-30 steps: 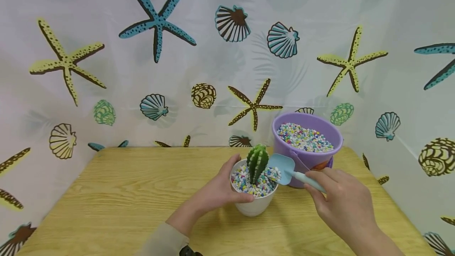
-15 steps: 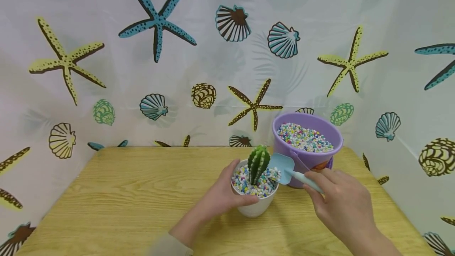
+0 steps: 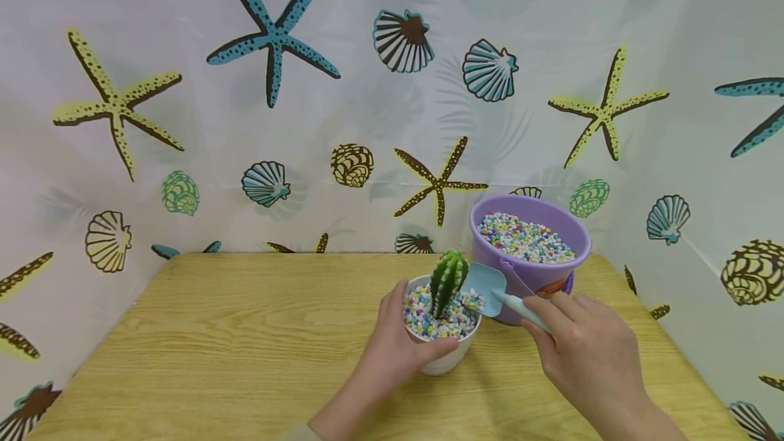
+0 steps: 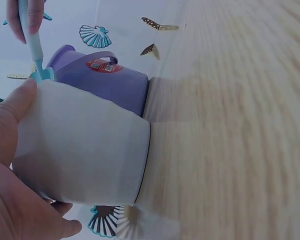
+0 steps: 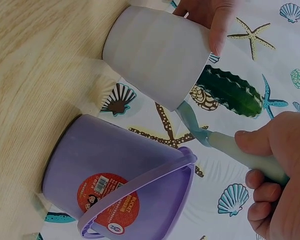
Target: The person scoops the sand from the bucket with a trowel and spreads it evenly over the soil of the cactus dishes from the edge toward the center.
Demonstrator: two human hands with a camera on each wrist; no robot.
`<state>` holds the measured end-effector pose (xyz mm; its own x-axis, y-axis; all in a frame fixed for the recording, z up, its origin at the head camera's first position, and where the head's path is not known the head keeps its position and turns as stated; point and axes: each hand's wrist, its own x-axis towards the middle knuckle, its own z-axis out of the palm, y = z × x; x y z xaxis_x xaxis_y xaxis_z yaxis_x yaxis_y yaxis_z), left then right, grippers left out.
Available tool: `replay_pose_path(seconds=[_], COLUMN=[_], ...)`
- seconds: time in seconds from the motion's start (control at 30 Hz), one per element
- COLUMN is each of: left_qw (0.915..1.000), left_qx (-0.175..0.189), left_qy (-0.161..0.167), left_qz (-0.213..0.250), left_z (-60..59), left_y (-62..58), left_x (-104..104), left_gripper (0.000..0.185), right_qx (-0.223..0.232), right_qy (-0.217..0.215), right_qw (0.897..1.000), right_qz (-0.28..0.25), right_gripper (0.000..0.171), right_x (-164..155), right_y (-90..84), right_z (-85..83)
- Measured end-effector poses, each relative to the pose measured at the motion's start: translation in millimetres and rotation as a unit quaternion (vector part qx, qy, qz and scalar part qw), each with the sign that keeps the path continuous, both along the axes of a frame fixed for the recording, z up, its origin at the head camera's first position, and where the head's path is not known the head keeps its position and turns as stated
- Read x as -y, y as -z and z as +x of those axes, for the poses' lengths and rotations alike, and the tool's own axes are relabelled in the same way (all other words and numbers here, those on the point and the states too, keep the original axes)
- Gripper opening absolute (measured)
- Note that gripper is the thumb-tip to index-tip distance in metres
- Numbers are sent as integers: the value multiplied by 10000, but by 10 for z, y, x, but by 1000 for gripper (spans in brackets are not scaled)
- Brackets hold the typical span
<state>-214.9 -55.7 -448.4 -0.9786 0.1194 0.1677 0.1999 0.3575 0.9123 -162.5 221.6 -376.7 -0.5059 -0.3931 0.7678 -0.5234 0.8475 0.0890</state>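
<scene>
A white pot (image 3: 444, 354) (image 4: 85, 145) (image 5: 157, 52) stands on the wooden table (image 3: 245, 332), filled with coloured pebbles (image 3: 429, 315) around a green cactus (image 3: 447, 281) (image 5: 230, 92). My left hand (image 3: 395, 346) (image 4: 12, 170) grips the pot's left side, thumb at the rim. My right hand (image 3: 588, 352) (image 5: 275, 187) holds a light blue scoop (image 3: 486, 284) (image 5: 217, 140) by its handle. The scoop's blade rests at the pot's right rim, beside the cactus. Just behind stands a purple bucket (image 3: 529, 250) (image 5: 115, 175) full of the same pebbles.
A curtain printed with starfish and shells (image 3: 275, 87) closes in the back and both sides of the table. The bucket's handle (image 5: 155, 192) hangs down its side next to a red label (image 5: 107, 192). Bare wood lies to the left of the pot.
The pot and cactus have shifted slightly right and tilted a little toward the scoop. My left hand has slid round the pot's front. The scoop has barely moved.
</scene>
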Motion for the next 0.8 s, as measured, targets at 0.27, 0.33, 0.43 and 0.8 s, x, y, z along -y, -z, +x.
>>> replay_pose_path(seconds=[0.27, 0.33, 0.43, 0.8], left_qw=[9958, 9922, 9869, 9908], left_qx=[461, 584, 708, 616], left_qy=[785, 1089, 1425, 1202], left_qz=[-71, -144, -246, 107], left_z=[-123, -184, -251, -215], left_y=[-75, -102, -121, -62], left_x=[187, 274, 364, 276], left_gripper=[135, 135, 134, 134], right_qx=[1, -12, -23, -117], right_qy=[55, 55, 53, 25], right_qw=[9999, 9999, 9999, 9996], right_qz=[100, 118, 152, 257], right_gripper=[26, 28, 28, 28], right_x=[5, 5, 4, 7], right_y=[15, 17, 18, 16], right_z=[2, 2, 3, 8])
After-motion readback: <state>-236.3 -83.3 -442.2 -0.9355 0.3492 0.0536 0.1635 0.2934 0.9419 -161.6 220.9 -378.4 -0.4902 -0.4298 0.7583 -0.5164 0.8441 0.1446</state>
